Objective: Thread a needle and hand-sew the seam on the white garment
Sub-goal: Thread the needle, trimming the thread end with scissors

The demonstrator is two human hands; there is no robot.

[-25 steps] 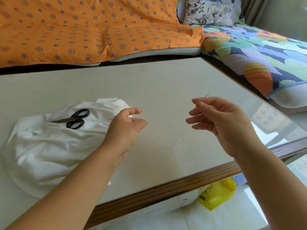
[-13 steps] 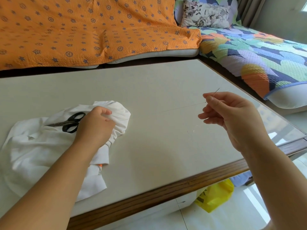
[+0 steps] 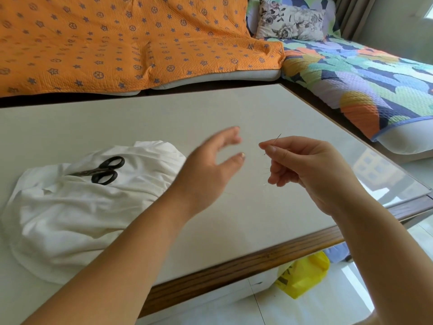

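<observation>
Left hand (image 3: 210,165): withdrawn from white garment (image 3: 82,207), fingers spread wide, brought near needle (image 3: 277,139) pinched by right hand (image 3: 311,170); threading judged unfinished.

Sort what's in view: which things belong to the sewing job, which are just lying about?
Job: needle pinched by right hand; left hand, open; white garment; black scissors lying on it.
Lying about: orange blanket; floral pillow; colourful quilt; yellow bag under the table.

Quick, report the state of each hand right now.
Left hand: open, holding nothing.
Right hand: closed, pinching the needle.
</observation>
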